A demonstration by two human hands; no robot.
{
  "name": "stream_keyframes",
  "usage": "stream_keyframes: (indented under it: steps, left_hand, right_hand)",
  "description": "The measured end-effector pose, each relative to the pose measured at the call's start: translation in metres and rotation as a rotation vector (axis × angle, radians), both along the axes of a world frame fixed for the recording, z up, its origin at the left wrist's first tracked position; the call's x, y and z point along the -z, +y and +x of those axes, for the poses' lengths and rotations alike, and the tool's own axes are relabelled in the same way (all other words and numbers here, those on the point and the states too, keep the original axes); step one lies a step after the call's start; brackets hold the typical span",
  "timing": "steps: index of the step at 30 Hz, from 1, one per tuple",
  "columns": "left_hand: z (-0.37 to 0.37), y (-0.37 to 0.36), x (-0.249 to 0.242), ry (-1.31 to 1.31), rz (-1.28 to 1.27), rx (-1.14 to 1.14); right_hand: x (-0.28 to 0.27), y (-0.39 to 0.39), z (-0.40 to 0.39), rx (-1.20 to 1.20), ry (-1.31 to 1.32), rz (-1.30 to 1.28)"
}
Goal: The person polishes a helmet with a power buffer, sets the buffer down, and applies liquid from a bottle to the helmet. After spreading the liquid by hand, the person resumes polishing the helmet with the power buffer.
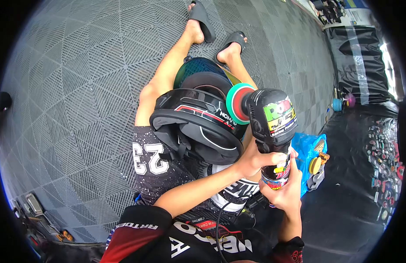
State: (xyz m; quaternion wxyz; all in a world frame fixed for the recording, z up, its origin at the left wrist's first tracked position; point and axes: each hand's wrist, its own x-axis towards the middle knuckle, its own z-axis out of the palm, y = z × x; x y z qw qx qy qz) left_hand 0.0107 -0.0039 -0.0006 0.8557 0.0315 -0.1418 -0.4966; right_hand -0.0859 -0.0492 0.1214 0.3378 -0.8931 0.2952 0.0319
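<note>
A black motorcycle helmet (pixel 198 125) with red and white trim lies across my lap, its padded opening facing me and its tinted visor (pixel 187 70) at the far side. Both hands grip a black power polisher (pixel 273 118) covered in stickers. My left hand (pixel 257 162) wraps the handle just below the head, thumb across the front. Lower down, my right hand (pixel 285 188) closes around the same handle from the right. The polisher's round green and red pad (pixel 238 104) overlaps the helmet's right side in this view.
To the right of my legs sits a blue plastic bag (pixel 306 151) near a yellow round pad (pixel 314 165). A dark cord (pixel 218 228) runs down over my shirt. Tools (pixel 36 210) lie at the lower left on the grey tiled floor (pixel 80 109). Black sheeting (pixel 343 175) covers the right side.
</note>
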Motion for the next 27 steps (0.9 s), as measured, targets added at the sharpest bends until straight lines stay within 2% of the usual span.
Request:
stream_keyframes:
  steps: [6,10,12,18,22,24,27]
  left_hand:
    - [0.015,0.009,-0.007,0.021,0.003,-0.048]
    - [0.024,0.013,-0.009,0.073,-0.026,-0.051]
    - [0.03,0.016,-0.009,0.041,-0.013,-0.076]
    - [0.042,0.024,-0.01,0.1,-0.061,-0.13]
    - [0.05,0.028,-0.011,0.132,-0.075,-0.162]
    - [0.053,0.033,-0.014,0.175,-0.067,-0.159]
    - [0.055,0.032,-0.011,0.178,-0.066,-0.169]
  right_hand:
    - [-0.014,0.013,0.026,-0.11,0.014,-0.206]
    - [-0.011,0.009,0.03,-0.129,0.005,-0.142]
    - [-0.019,0.015,0.04,-0.008,0.132,-0.027]
    - [-0.029,0.029,0.067,-0.083,0.174,-0.158]
    - [-0.024,0.027,0.074,-0.086,0.174,-0.146]
    - [-0.02,0.023,0.076,-0.214,0.079,-0.199]
    - [-0.019,0.025,0.079,-0.214,0.092,-0.198]
